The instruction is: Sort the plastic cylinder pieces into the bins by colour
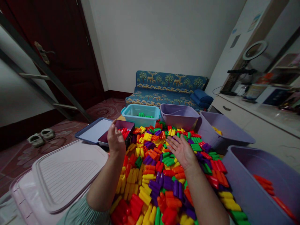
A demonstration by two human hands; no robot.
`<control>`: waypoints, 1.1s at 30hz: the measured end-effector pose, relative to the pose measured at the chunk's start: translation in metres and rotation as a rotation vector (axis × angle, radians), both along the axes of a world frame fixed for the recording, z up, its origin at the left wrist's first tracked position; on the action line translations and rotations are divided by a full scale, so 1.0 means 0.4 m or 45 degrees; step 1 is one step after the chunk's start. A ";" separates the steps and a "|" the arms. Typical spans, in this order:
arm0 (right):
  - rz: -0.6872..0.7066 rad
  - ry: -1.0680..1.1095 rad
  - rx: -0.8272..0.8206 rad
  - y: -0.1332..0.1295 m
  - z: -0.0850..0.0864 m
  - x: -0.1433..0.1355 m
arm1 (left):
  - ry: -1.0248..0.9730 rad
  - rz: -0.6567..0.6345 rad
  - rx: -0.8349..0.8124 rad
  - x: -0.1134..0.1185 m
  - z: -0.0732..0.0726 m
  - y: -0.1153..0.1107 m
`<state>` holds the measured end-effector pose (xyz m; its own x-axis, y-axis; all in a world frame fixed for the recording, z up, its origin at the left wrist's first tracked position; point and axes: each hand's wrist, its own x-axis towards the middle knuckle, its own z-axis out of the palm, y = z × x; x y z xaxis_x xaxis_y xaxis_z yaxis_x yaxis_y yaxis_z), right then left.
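Both of my hands hover over a large heap of colourful plastic building pieces (150,178), shaped like joined tubes in red, orange, yellow, green and purple. My left hand (116,137) is raised at the heap's left side, fingers stretched and nothing visible in it. Just behind it is a dark maroon box (128,125) with red pieces inside. To the right, my right hand (184,151) is held palm up with its fingers extended, bare of any piece. Whether it touches the pieces beneath, I cannot tell.
Behind the heap stand a light blue bin (140,113) with green pieces and a purple bin (179,116). Two more purple bins, one with yellow pieces (217,130), one with orange-red pieces (263,184), line the right. Pale lids (70,175) lie left; a blue patterned sofa (161,89) stands behind.
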<state>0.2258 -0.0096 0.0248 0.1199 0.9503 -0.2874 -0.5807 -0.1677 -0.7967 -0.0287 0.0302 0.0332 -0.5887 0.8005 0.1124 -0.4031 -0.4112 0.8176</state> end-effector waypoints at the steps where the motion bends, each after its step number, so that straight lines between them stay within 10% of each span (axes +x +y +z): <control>1: 0.007 -0.038 0.025 0.001 -0.005 0.002 | -0.006 -0.003 0.031 0.012 0.004 -0.006; 7: 0.081 -0.435 0.214 0.002 -0.025 0.008 | 1.163 -0.573 -0.345 0.053 0.011 -0.059; 12: 0.125 -0.729 0.297 -0.002 -0.013 0.007 | 2.026 -0.460 -0.629 0.044 -0.009 -0.087; 20: 0.246 -0.896 0.308 -0.005 -0.011 -0.005 | 2.101 -0.600 -0.574 0.064 -0.041 -0.074; 28: 0.210 -0.891 0.350 0.000 -0.028 -0.003 | 1.580 -0.739 -0.271 0.121 -0.040 -0.053; 33: 0.176 -0.920 0.348 0.002 -0.028 0.003 | 1.927 -0.321 -0.242 0.155 -0.006 -0.023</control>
<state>0.2270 -0.0088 0.0136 0.0637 0.9960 0.0633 0.1094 0.0560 -0.9924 0.0334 0.0210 0.0309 0.1252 0.9292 0.3476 0.7813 -0.3083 0.5427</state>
